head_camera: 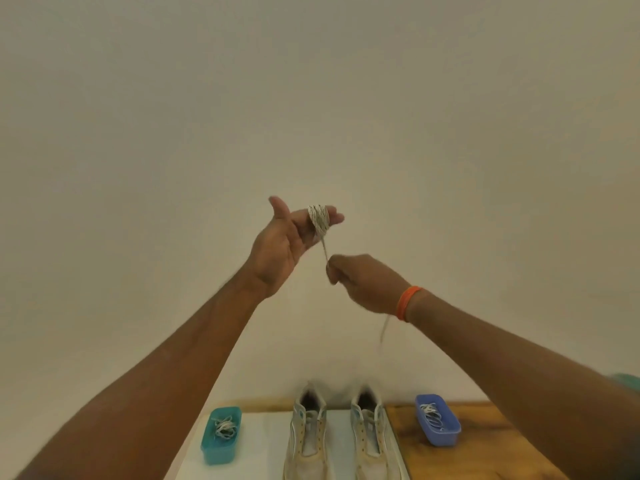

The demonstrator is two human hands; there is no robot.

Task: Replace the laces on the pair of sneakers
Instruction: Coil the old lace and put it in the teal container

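Observation:
Both hands are raised high in front of the wall. My left hand (287, 244) is held out with straight fingers, and a white lace (319, 220) is coiled in several turns around them. My right hand (363, 282), with an orange band at the wrist, pinches the lace's free strand just below the coil; the loose end dangles under that wrist. Far below, two white sneakers stand side by side on the table, the left sneaker (308, 434) and the right sneaker (372, 434), toes toward me. Both show bare eyelets down the front.
A teal tub (209, 445) with a tangled lace stands left of the shoes. A blue tub (452, 434) with another lace stands at the right on the wooden tabletop (485, 455). A white mat (263, 445) lies under the shoes. A plain wall fills the background.

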